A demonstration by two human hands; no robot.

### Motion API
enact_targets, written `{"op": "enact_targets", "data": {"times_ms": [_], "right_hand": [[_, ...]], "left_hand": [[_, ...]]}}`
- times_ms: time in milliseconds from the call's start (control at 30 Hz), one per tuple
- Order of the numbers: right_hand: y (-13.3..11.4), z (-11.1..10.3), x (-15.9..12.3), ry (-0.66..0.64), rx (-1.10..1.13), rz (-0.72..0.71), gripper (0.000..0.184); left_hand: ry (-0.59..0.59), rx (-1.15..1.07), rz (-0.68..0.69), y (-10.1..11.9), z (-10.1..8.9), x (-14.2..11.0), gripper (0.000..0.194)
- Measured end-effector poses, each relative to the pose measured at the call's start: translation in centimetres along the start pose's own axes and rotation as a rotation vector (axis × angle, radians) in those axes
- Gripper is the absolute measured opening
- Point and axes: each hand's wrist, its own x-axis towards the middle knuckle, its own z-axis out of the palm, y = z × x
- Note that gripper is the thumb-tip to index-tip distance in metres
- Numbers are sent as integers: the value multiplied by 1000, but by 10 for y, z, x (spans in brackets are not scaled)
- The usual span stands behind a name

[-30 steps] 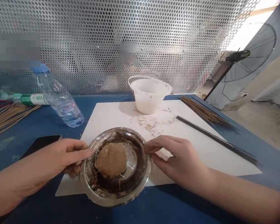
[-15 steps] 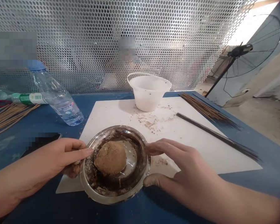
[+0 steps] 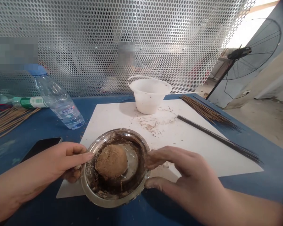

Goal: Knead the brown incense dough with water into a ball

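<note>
A shiny metal bowl [image 3: 115, 201], smeared inside with brown paste, is tilted toward me above the near edge of a white board [image 3: 103, 116]. A brown lump of clay-like dough [image 3: 112, 161] sits in its left half. My left hand [image 3: 69, 158] is closed on the bowl's left rim, thumb on top and fingers curled below. At the right rim is my right hand [image 3: 179, 172], thumb against the edge and soiled fingertips bent over it onto the inner wall; thumb and fingers are spread apart along the rim.
A white plastic bucket [image 3: 147, 99] stands on the board among brown crumbs. Thin dark sticks [image 3: 217, 136] and brown incense-like sticks [image 3: 207, 111] lie right. A water bottle [image 3: 61, 100], a phone [image 3: 42, 146] and more sticks [image 3: 11, 121] lie left. Behind is a perforated metal screen [image 3: 85, 47].
My right fingers have bent further over the rim into the bowl. The bowl, lump and left hand stay nearly the same. The whole view has shifted slightly.
</note>
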Motion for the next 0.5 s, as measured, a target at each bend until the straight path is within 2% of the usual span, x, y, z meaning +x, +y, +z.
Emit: {"op": "enact_targets", "data": {"times_ms": [100, 200, 333, 500], "right_hand": [[12, -7, 7, 27, -15, -16, 53], [20, -12, 11, -33, -74, -49, 60], [18, -14, 12, -109, -141, -62, 47], [6, -10, 13, -132, -126, 28, 32]], "left_hand": [[-20, -11, 3, 0, 0, 1, 32], [-5, -16, -8, 1, 1, 0, 34], [-11, -18, -24, 1, 1, -1, 32], [-19, -51, -23, -3, 0, -1, 26]]}}
